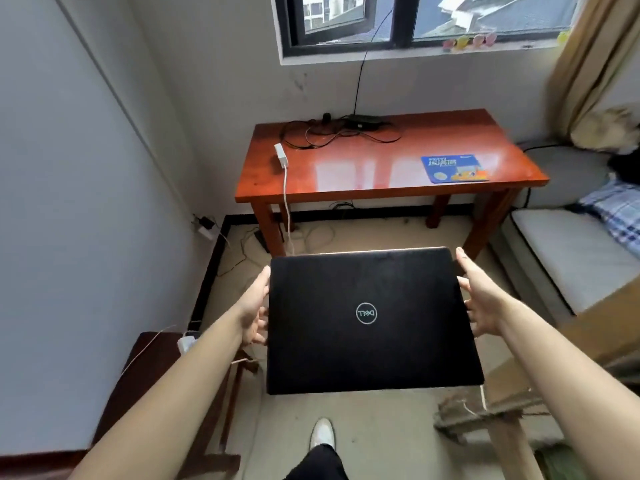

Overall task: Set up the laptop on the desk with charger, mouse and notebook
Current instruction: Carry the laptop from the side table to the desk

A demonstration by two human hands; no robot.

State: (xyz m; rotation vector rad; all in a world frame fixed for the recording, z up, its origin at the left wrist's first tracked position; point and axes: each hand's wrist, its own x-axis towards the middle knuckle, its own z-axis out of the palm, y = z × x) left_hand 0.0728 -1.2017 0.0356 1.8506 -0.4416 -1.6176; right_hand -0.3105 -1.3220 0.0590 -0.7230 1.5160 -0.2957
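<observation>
Head view showed the left hand point(254, 306) gripping the left edge of the closed Dell laptop point(367, 323), fingers curled beneath. The laptop was held level above the floor, short of the desk. The right hand point(479, 299) pressed the right edge, fingers spread. Stiff, weighty and smooth-lidded, it likely needed support under both sides. The surface point(381, 168) offered room between white charger point(281, 154) and blue mouse pad point(453, 168).

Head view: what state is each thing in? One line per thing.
laptop: lid shut, carried in the air between both hands, short of the desk.
left hand: fingers curled under the laptop's left edge.
right hand: fingers spread, pressed to its right edge.
white charger: on the desk, cord hanging off the front edge.
black cables: tangled at the desk's back.
mouse pad: flat on the desk's right side.
</observation>
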